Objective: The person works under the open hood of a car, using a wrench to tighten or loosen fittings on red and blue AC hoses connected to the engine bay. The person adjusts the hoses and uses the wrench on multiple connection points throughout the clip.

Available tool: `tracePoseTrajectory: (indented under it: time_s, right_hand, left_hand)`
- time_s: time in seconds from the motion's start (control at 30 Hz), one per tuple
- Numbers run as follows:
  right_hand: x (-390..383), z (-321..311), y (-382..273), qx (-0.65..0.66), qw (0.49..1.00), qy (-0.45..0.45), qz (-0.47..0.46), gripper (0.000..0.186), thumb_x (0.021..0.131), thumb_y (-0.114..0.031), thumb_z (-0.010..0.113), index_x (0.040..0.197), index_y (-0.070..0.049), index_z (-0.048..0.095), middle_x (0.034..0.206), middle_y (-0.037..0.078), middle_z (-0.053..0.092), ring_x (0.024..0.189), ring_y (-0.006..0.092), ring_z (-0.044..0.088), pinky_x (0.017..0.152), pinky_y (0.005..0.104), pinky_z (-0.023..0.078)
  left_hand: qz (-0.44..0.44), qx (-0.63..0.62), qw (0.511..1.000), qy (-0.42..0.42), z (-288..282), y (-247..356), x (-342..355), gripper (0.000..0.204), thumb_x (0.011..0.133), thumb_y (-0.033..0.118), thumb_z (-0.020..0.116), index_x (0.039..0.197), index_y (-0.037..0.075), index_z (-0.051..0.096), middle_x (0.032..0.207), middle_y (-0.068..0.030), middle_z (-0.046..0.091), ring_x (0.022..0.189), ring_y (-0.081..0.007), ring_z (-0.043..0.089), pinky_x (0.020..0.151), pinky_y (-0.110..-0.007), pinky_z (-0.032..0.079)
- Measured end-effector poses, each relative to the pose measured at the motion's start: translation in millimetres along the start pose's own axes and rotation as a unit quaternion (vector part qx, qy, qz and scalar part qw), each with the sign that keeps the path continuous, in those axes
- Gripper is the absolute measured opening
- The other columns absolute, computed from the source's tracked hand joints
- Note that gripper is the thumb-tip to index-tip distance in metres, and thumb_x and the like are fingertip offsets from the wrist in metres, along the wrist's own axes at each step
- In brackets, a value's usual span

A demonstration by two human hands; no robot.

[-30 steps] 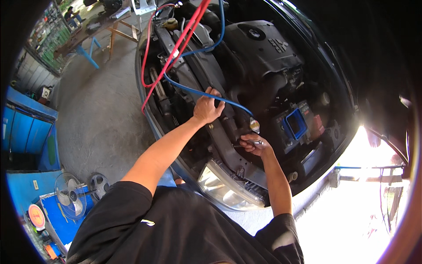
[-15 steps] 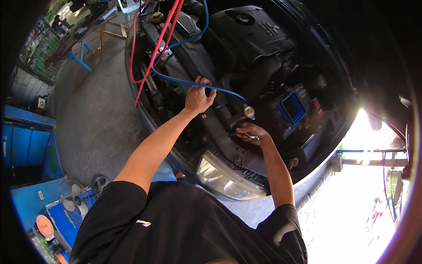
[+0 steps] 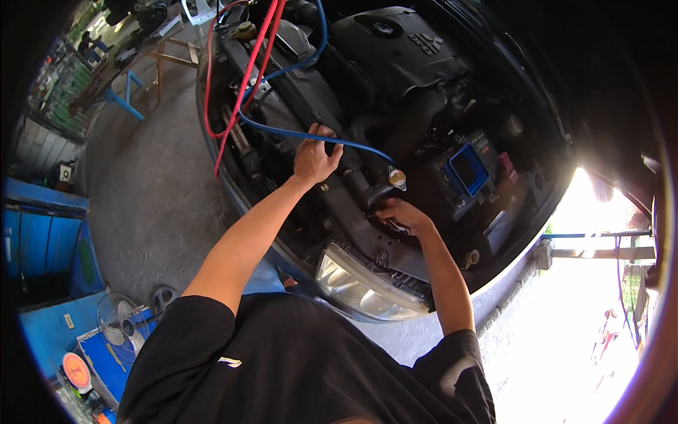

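I lean over the open engine bay of a car. My left hand (image 3: 317,157) is closed over the edge of the long black panel (image 3: 347,205) behind the front end, with its thumb and fingers curled. Farther right and nearer to me, my right hand (image 3: 402,214) grips a shiny metal wrench (image 3: 400,227). Most of the wrench is hidden in the palm, and its working end is out of sight among dark parts beside the panel. A round metal radiator cap (image 3: 397,178) sits just beyond the right hand. A blue hose (image 3: 339,140) runs past my left fingers toward it.
Red hoses (image 3: 248,92) hang over the far left of the bay. A black engine cover (image 3: 395,53) lies beyond, and a battery with a blue frame (image 3: 468,170) is at right. The headlight (image 3: 367,283) is close to my body. A fan (image 3: 121,321) stands at lower left.
My right hand has turned slightly, and the visible end of the wrench has swung toward me. The left hand stays in place on the panel.
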State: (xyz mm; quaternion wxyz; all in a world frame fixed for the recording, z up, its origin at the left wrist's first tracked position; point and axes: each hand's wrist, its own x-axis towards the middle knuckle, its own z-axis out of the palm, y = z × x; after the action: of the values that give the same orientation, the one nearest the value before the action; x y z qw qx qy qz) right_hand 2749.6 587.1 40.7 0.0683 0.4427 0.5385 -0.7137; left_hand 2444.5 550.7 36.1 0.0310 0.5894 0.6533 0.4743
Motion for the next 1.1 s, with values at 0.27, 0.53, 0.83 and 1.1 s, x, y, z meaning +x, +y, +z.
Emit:
tracePoseTrajectory:
  time_s: [0.27,0.53,0.83,1.1]
  right_hand:
    - [6.6,-6.1,-11.8,0.155,0.985,-0.07,0.023,0.013,0.1,-0.012,0.067,0.092,-0.002,0.063,0.077,0.005,0.061,0.051,0.0073,0.05,0.037,0.0207,0.033]
    - [17.1,8.9,39.3,-0.175,0.964,0.062,-0.188,0.024,0.099,-0.014,0.067,0.12,-0.003,0.069,0.091,0.003,0.068,0.068,0.0049,0.057,0.057,0.0243,0.047]
    - [-3.0,7.2,-0.5,0.044,0.999,0.015,-0.022,0.012,0.098,-0.016,0.07,0.097,-0.004,0.067,0.077,0.002,0.064,0.056,0.0075,0.054,0.048,0.0256,0.041]
    - [6.9,-0.9,6.5,0.042,0.999,-0.017,-0.008,0.017,0.099,-0.018,0.069,0.099,-0.001,0.07,0.08,0.004,0.065,0.06,0.0087,0.059,0.054,0.0249,0.047]
  left_hand:
    - [0.017,-0.005,1.0,0.006,-0.2,-0.9,0.5,0.025,0.09,0.022,0.074,0.103,0.006,0.059,0.1,-0.0141,0.064,0.094,-0.0394,0.067,0.08,-0.05,0.055]
    - [0.007,-0.009,1.0,-0.006,-1.0,1.3,-0.7,0.027,0.088,0.02,0.075,0.104,0.007,0.058,0.101,-0.0142,0.064,0.096,-0.0393,0.067,0.081,-0.049,0.057]
    - [0.034,0.024,0.999,0.001,-3.1,3.6,2.8,0.027,0.089,0.023,0.075,0.103,0.007,0.059,0.1,-0.0137,0.066,0.097,-0.039,0.067,0.081,-0.05,0.057]
    - [0.024,-0.014,1.0,0.009,-3.6,5.7,2.5,0.024,0.09,0.021,0.074,0.101,0.005,0.059,0.099,-0.0152,0.064,0.093,-0.0401,0.066,0.08,-0.049,0.055]
